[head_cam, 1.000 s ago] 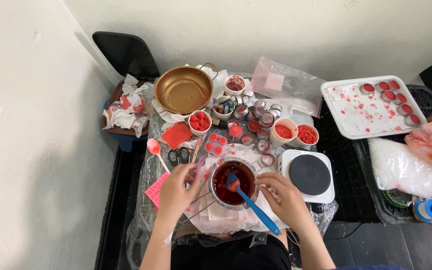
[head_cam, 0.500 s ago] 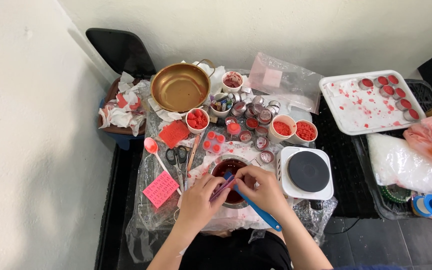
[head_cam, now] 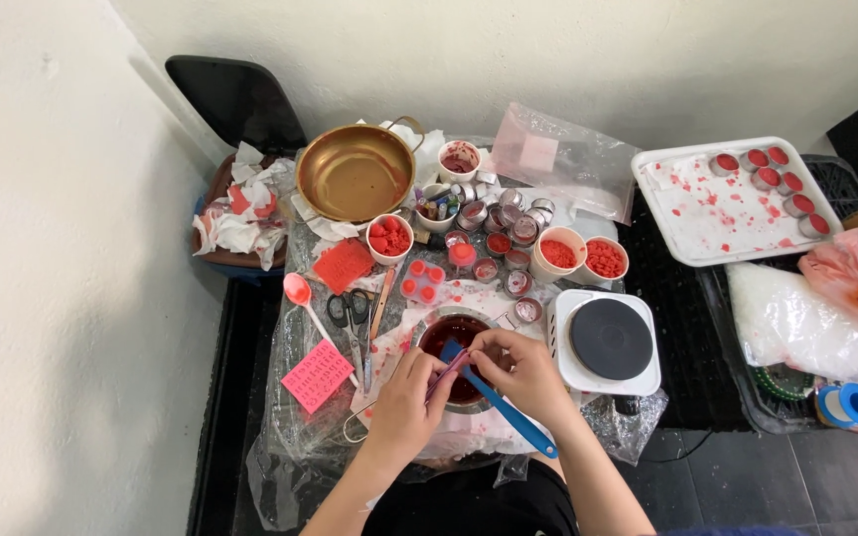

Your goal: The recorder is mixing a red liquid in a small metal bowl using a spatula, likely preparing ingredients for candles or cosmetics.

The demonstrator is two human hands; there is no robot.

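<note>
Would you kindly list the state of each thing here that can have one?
Left hand: pinching a thin pink piece over the small pot.
Right hand: fingers at the blue spatula's head.
Small pot: holds dark red liquid.
Blue spatula: head in pot, handle over the rim.
Brass pot: empty.
Hot plate: bare.
Scissors: closed, lying flat.
White tray: red-spattered, filled tins along its right edge.

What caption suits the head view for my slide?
Both hands, left hand and right hand, meet over a small pot of dark red liquid, with a blue spatula beside a hot plate.
</note>
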